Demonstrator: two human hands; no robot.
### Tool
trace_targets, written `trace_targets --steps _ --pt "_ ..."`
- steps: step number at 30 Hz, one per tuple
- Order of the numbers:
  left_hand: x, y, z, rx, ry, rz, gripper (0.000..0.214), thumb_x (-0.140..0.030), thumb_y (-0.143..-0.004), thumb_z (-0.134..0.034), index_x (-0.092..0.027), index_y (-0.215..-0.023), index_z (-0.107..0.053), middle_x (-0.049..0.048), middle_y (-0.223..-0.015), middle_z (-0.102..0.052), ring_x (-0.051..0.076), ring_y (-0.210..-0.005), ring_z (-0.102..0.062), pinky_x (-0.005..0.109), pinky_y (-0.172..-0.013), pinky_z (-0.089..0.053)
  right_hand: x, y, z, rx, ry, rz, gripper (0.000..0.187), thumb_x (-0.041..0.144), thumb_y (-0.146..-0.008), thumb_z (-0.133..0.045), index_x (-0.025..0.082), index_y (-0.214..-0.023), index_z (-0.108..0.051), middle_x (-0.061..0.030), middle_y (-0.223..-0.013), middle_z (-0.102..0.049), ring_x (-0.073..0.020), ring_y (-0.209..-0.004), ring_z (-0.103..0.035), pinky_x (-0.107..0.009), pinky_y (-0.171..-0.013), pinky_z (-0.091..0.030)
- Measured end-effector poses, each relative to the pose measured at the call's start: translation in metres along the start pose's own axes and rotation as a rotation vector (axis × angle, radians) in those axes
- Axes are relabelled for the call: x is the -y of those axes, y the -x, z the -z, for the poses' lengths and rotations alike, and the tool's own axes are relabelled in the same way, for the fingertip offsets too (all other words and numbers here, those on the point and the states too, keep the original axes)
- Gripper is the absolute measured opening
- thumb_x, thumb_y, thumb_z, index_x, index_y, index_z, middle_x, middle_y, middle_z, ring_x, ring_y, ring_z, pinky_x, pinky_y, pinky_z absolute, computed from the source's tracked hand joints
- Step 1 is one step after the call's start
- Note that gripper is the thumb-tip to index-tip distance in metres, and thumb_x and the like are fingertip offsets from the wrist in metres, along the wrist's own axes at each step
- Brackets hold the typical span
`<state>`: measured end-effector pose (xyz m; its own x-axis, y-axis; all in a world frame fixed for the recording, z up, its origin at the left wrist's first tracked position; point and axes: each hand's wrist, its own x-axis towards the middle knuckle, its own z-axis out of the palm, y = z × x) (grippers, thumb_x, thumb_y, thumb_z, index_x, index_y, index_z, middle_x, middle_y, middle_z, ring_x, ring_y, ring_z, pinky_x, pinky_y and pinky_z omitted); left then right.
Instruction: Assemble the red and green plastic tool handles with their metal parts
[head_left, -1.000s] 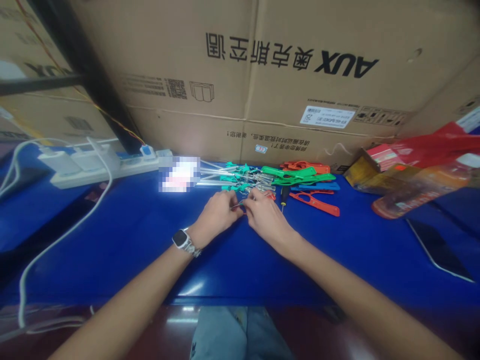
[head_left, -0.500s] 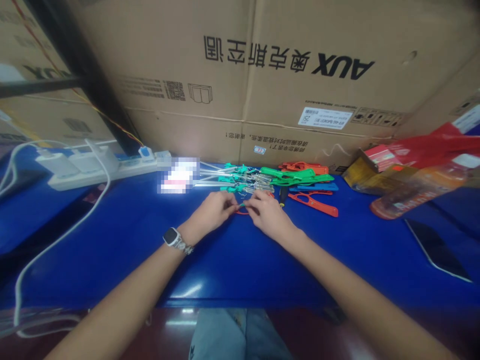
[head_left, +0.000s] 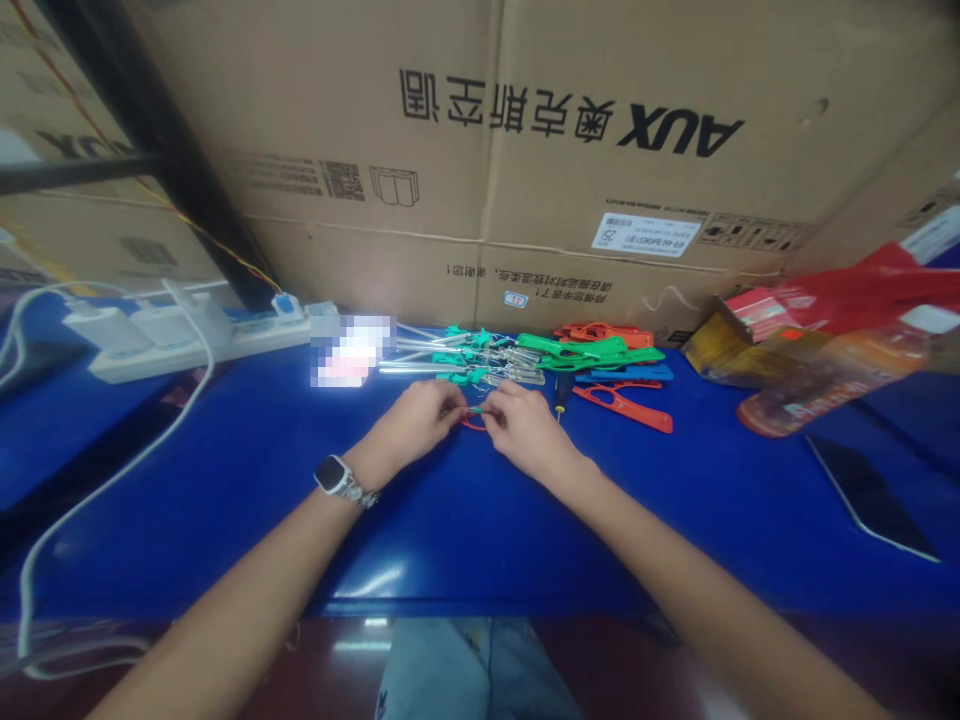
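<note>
My left hand (head_left: 416,422) and my right hand (head_left: 521,428) meet over the blue table (head_left: 247,470), fingertips pinched together on a small red and green piece (head_left: 472,413) between them. The piece is too small to name. Just behind my hands lies a heap of green-handled metal tools (head_left: 469,358). Beside that heap lie flat plastic parts in green (head_left: 592,351), orange (head_left: 604,333), blue (head_left: 626,373) and red (head_left: 626,407). A watch sits on my left wrist (head_left: 335,475).
A big cardboard box (head_left: 525,150) stands along the back of the table. A white power strip (head_left: 180,335) with plugs and a white cable (head_left: 97,490) lie at the left. Red and orange packets (head_left: 817,350) and a dark phone (head_left: 870,495) lie at the right.
Both hands have shifted slightly left and farther from me, still pinched together on the small piece. The view has dropped a little.
</note>
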<state>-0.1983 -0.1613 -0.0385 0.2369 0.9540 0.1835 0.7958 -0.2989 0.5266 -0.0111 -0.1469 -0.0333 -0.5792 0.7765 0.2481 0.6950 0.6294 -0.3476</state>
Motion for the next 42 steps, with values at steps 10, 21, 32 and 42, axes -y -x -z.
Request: trace_targets --steps 10,21,32,42 --pt "-0.008 0.001 -0.011 -0.048 0.035 0.115 0.003 -0.022 -0.079 -0.063 -0.019 -0.079 -0.063 0.0021 -0.078 -0.067 0.015 -0.066 -0.058 0.026 -0.058 -0.041 0.005 -0.002 0.007 0.061 0.096 -0.033 0.019 0.012 -0.090 -0.050 0.016 -0.089 -0.069 -0.0082 -0.098 -0.061 -0.0176 -0.078 -0.060 -0.029 -0.073 -0.041" --pt "-0.015 0.003 -0.012 -0.037 0.014 0.154 0.006 -0.022 -0.078 -0.063 -0.020 -0.075 -0.057 0.0018 -0.079 -0.065 0.016 -0.068 -0.056 0.027 -0.060 -0.037 0.010 -0.002 0.013 0.049 0.234 -0.078 0.015 0.018 -0.089 -0.055 0.017 -0.096 -0.068 -0.0107 -0.106 -0.062 -0.0204 -0.079 -0.063 -0.032 -0.069 -0.042" --pt "-0.013 0.004 -0.004 0.023 -0.021 0.084 0.008 -0.026 -0.080 -0.063 -0.021 -0.086 -0.065 0.0026 -0.086 -0.069 0.019 -0.075 -0.061 0.028 -0.062 -0.040 -0.008 0.009 -0.003 -0.106 0.009 -0.096 0.003 0.021 -0.085 -0.062 0.019 -0.084 -0.064 -0.0041 -0.093 -0.066 -0.0170 -0.079 -0.061 -0.028 -0.067 -0.044" --pt "-0.006 0.001 0.003 0.067 -0.023 -0.006 0.014 -0.019 -0.089 -0.058 -0.018 -0.085 -0.071 0.0054 -0.087 -0.070 0.017 -0.072 -0.062 0.028 -0.065 -0.043 -0.010 0.008 -0.005 -0.097 -0.090 -0.090 0.023 0.017 -0.084 -0.064 0.018 -0.107 -0.064 -0.0032 -0.091 -0.066 -0.0159 -0.076 -0.060 -0.027 -0.069 -0.044"
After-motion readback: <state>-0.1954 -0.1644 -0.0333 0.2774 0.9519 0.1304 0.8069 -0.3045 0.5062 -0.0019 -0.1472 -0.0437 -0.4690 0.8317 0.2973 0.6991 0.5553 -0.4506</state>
